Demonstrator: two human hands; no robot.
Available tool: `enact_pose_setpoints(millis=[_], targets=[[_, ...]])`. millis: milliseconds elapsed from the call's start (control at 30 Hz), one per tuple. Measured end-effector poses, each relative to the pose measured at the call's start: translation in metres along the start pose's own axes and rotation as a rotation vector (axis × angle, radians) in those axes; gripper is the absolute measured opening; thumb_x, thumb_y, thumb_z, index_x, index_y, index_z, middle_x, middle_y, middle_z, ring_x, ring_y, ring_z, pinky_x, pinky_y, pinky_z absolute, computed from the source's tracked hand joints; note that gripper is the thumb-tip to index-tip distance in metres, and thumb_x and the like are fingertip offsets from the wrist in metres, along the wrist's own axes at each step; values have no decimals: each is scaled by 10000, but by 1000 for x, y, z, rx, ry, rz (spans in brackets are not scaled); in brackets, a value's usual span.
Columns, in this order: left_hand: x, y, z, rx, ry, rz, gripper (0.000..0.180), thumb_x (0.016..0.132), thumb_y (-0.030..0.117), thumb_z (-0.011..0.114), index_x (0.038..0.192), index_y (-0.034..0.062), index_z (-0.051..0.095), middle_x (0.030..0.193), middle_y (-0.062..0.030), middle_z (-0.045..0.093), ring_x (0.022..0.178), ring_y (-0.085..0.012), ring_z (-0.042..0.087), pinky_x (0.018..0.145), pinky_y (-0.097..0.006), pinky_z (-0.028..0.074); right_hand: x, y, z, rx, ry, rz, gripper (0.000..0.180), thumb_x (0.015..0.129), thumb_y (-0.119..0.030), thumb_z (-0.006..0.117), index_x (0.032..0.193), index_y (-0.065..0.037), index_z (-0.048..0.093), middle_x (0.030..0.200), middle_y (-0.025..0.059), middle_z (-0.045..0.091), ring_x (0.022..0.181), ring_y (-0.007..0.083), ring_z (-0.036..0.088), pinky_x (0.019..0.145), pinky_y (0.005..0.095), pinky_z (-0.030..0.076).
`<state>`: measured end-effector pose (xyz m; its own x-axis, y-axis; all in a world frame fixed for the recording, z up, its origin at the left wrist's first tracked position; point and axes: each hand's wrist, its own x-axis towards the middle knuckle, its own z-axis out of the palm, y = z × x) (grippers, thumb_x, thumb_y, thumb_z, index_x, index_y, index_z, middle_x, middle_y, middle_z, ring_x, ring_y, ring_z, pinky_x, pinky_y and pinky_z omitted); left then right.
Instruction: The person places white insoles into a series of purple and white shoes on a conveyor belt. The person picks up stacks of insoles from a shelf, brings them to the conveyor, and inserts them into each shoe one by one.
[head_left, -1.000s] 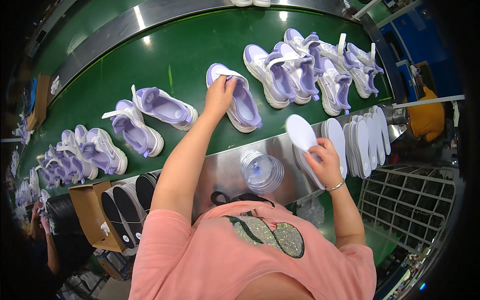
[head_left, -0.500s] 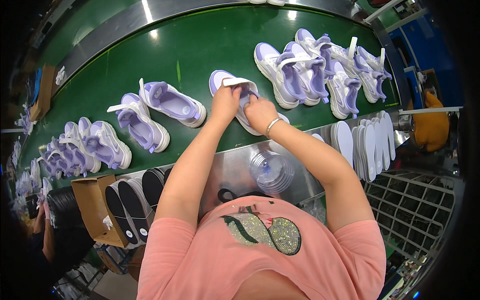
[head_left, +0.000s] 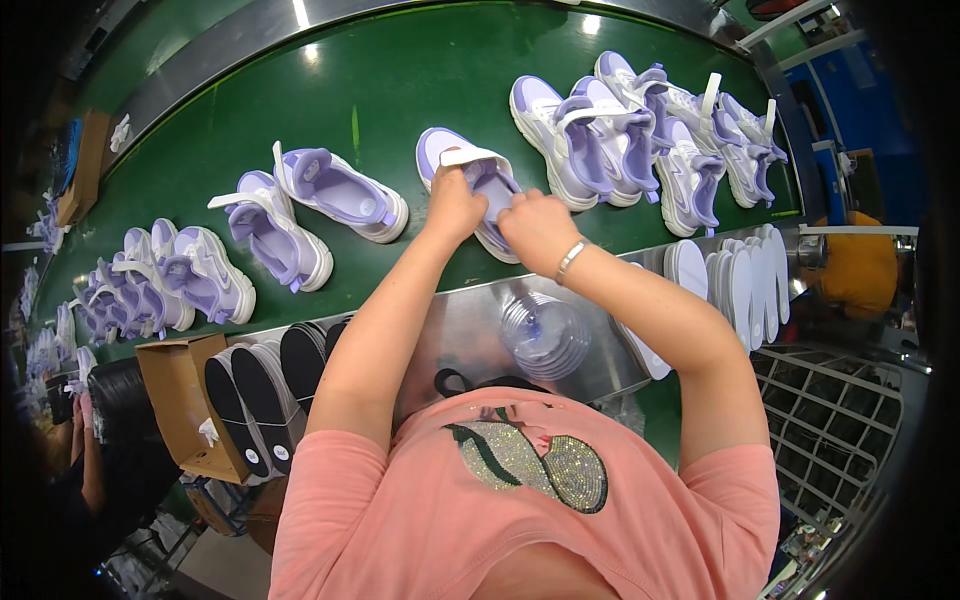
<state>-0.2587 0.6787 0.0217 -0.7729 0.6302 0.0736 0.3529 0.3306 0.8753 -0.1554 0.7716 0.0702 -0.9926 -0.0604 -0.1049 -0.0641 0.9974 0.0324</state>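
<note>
A lavender-and-white sneaker (head_left: 437, 145) lies on the green work surface in front of me, its toe pointing away. My left hand (head_left: 456, 203) grips its left side near the raised white tongue strap, with the thumb at the opening. My right hand (head_left: 541, 232) is closed at the right edge of the collar, its fingertips pressed there. Part of the lavender inside (head_left: 493, 190) shows between my hands. Whether a small piece is between the right fingers is hidden.
Matching sneakers (head_left: 345, 194) stand to the left, and more sneakers (head_left: 560, 140) to the right. White insoles (head_left: 688, 268) lean along the right ledge. Stacked clear plastic bowls (head_left: 545, 337) sit on the metal ledge (head_left: 455, 310). Black insoles (head_left: 262, 395) and a cardboard box (head_left: 190, 410) are at left.
My right hand has come out of the shoe's opening to its right edge. A white edge beside my right wrist no longer shows. My left hand keeps its hold.
</note>
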Motion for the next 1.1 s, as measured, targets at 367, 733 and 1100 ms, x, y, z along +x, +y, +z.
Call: enact_pose_setpoints(millis=[367, 733, 1100], targets=[[-6, -17, 8, -117, 48, -23, 527, 608, -77, 488, 1107, -10, 331, 1008, -213, 513, 975, -358, 496, 845, -366, 394, 57, 1, 43, 261, -502, 135, 184, 727, -106, 502, 857, -74, 629, 896, 172, 609, 820, 300, 596, 716, 373, 471], [-6, -10, 2, -77, 17, -6, 478, 611, -29, 481, 1086, -9, 433, 1049, -199, 507, 1018, -348, 473, 879, -357, 374, 60, 0, 65, 214, -415, 289, 230, 767, -170, 471, 893, -89, 646, 887, 116, 630, 831, 231, 612, 742, 312, 465], [-5, -1, 7, -92, 22, -81, 287, 719, 80, 515, 992, -9, 524, 984, -193, 544, 925, -331, 517, 814, -364, 403, 9, 9, 15, 183, -745, -23, 276, 674, -128, 533, 930, -77, 621, 936, 129, 611, 922, 243, 569, 880, 460, 305]])
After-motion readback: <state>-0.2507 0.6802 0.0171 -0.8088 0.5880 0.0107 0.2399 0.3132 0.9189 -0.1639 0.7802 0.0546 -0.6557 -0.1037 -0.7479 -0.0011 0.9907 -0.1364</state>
